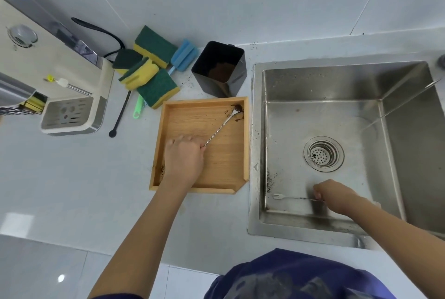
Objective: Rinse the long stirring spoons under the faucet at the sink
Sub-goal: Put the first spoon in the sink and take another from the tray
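A wooden tray (237,154) lies on the counter left of the steel sink (322,110). In the tray a long twisted metal stirring spoon (220,127) points up and right, its bowl caked with brown grounds near the tray's far right corner. My left hand (184,159) is closed around its lower handle end. Low in the sink, my right hand (337,196) grips a second long stirring spoon (292,198) that lies level along the near wall, its small forked end pointing left. A thin stream of water (395,108) falls from the faucet at the right edge.
A black square container (220,67) with brown grounds stands behind the tray. Several green-and-yellow sponges (147,67) and a blue sponge brush (184,54) lie left of it. A cream coffee machine (53,77) fills the far left. The drain strainer (323,154) sits mid-sink.
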